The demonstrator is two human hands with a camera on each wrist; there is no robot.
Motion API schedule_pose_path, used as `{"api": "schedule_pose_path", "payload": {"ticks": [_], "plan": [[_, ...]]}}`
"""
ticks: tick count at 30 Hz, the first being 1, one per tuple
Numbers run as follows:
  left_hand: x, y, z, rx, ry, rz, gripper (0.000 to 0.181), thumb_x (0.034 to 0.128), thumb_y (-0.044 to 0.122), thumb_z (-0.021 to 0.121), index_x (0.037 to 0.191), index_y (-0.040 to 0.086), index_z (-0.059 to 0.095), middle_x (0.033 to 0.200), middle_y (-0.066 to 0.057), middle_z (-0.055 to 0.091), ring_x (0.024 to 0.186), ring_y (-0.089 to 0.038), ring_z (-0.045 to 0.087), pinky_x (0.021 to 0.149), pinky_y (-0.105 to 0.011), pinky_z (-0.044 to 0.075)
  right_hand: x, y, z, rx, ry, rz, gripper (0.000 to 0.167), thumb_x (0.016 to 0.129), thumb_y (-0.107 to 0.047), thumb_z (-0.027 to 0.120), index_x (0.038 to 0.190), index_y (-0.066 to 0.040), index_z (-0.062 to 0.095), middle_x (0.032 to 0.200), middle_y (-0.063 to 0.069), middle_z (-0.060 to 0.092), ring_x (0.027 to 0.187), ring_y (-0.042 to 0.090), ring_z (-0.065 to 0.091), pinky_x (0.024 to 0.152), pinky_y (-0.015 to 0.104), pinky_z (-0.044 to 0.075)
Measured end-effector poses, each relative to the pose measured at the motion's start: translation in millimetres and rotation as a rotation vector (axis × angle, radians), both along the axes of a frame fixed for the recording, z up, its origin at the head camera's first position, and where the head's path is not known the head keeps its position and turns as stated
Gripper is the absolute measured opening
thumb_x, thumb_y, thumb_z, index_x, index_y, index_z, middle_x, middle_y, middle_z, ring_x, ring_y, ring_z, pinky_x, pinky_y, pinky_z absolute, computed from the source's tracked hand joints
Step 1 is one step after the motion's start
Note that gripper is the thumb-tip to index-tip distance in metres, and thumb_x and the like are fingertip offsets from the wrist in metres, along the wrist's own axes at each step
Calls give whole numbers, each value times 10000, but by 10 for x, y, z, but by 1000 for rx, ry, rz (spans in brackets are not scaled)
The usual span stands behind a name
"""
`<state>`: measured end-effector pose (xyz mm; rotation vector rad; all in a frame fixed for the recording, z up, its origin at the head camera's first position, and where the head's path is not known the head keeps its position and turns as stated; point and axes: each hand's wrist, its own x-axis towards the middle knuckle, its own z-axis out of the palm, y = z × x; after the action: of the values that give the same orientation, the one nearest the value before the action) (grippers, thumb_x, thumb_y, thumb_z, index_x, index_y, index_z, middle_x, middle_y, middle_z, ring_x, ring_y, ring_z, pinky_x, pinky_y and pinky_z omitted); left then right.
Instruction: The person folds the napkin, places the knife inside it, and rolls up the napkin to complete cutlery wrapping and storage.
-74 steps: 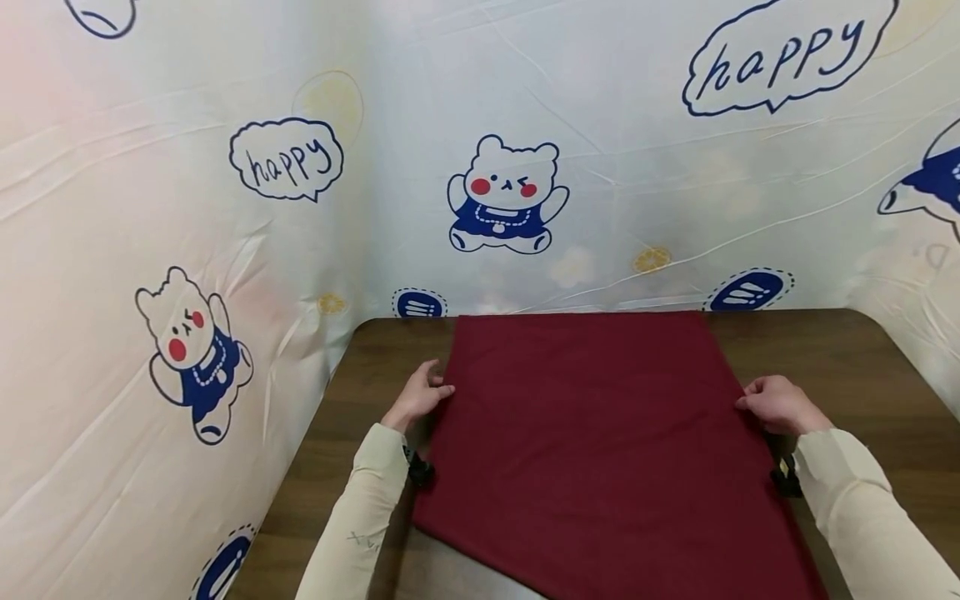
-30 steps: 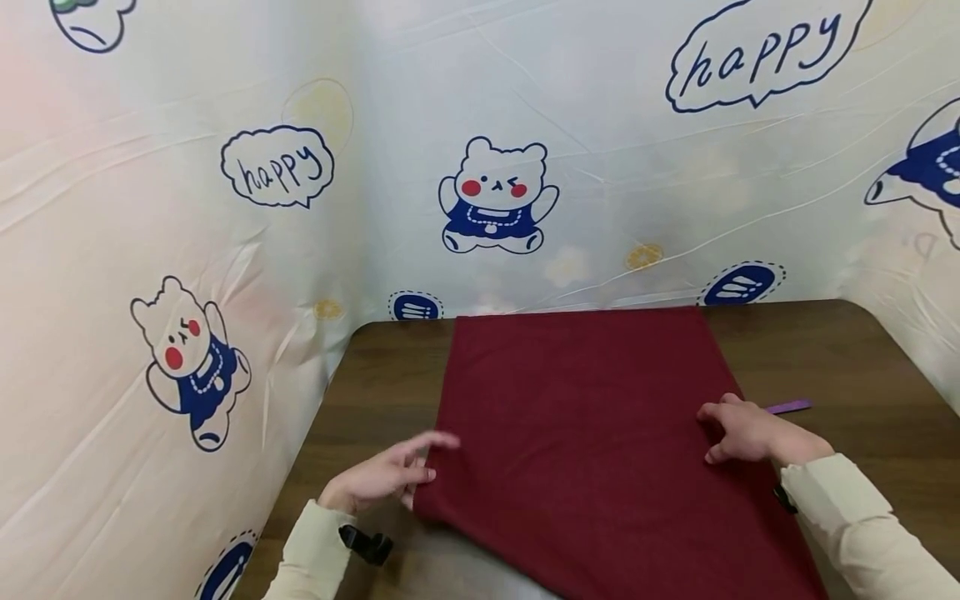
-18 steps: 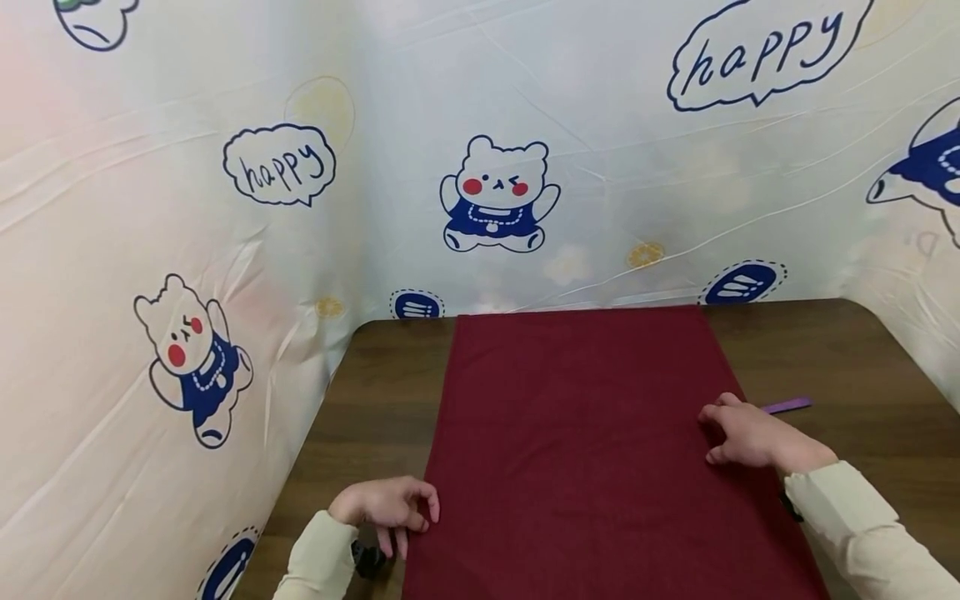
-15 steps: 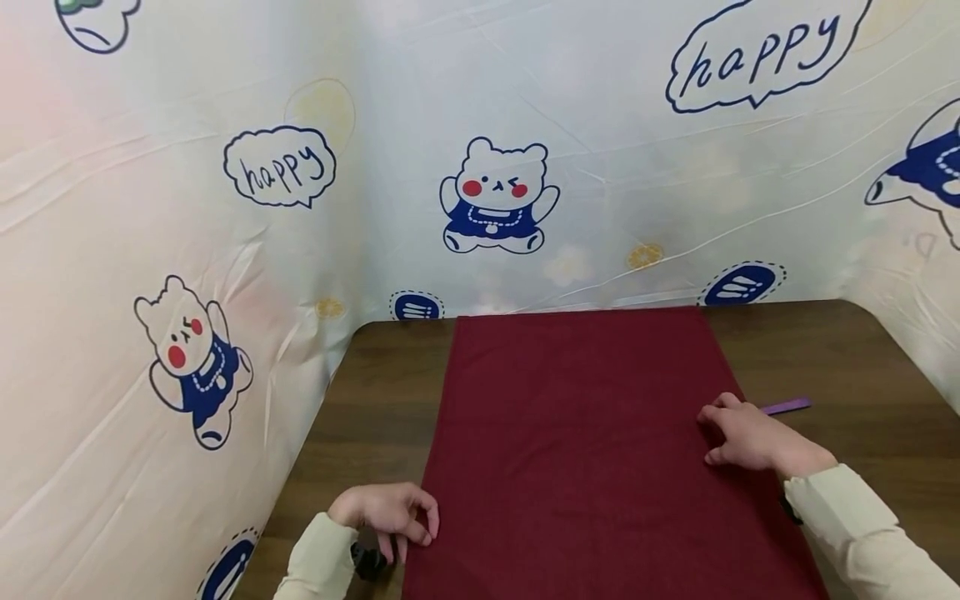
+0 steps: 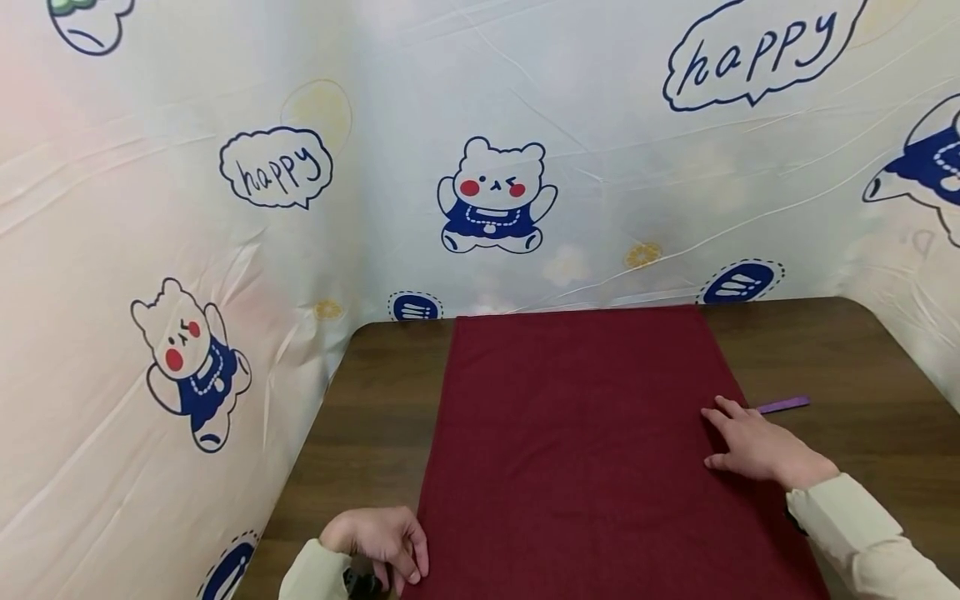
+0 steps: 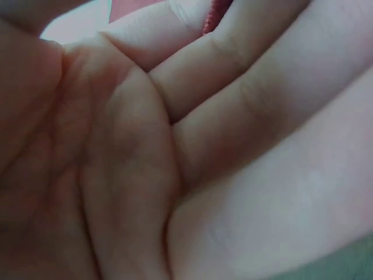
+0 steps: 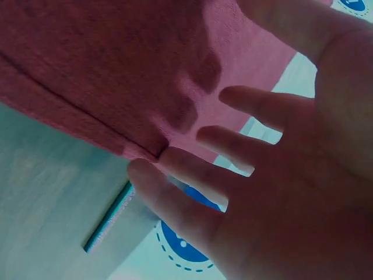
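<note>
A dark red cloth [image 5: 577, 433] lies spread over the table from the far edge down past the bottom of the head view, with faint creases in its middle. At its near left edge my left hand [image 5: 381, 542] has curled fingers, thumb and forefinger pinching the edge. The left wrist view is mostly filled by the palm [image 6: 116, 151], with a bit of red fabric showing beyond the fingers. My right hand [image 5: 765, 450] rests on the right edge with fingers spread and fairly straight. The right wrist view shows those fingers [image 7: 192, 175] over the stitched hem.
A thin purple strip [image 5: 783, 405] lies on the brown wooden table [image 5: 847, 358], just beyond my right hand. Behind and to the left hangs a pale printed curtain [image 5: 405, 125] with bears and "happy" bubbles.
My left hand has moved down the left edge toward me, and the cloth's near left part now covers more of the table. My right hand moved inward onto the cloth, then spread its fingers.
</note>
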<state>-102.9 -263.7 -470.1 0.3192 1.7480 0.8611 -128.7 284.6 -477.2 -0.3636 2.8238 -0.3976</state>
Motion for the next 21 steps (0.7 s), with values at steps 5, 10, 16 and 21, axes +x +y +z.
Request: {"api": "schedule_pose_path", "payload": {"ticks": [5, 10, 16, 21], "plan": [[26, -19, -13, -1, 15, 9, 59, 818, 34, 698, 873, 32, 720, 733, -297, 687, 555, -99, 661, 462, -210, 488, 42, 1, -16, 42, -9, 8, 777, 742, -321, 795, 1313, 108, 490, 1377, 418, 374, 1214, 637, 369, 907, 657, 404], [25, -39, -15, 10, 10, 19, 71, 815, 36, 699, 884, 39, 713, 739, -308, 683, 553, -96, 660, 444, -200, 463, 87, 12, 3, 108, 7, 27, 748, 731, -307, 805, 1271, 128, 524, 1340, 418, 425, 1177, 614, 439, 897, 632, 430], [29, -80, -35, 68, -29, 10, 148, 815, 6, 678, 959, 31, 701, 774, -342, 669, 541, -56, 628, 461, -196, 475, 110, 10, 31, 123, 25, 27, 734, 720, -298, 813, 1246, 135, 539, 1320, 406, 454, 1155, 589, 479, 894, 620, 437], [38, -130, -63, 153, 11, -8, 242, 836, -47, 561, 1012, 10, 717, 737, -197, 693, 593, -63, 627, 518, -198, 513, 119, 3, 37, 105, 41, 25, 726, 709, -289, 818, 1232, 136, 547, 1307, 406, 464, 1146, 589, 485, 903, 616, 434]]}}
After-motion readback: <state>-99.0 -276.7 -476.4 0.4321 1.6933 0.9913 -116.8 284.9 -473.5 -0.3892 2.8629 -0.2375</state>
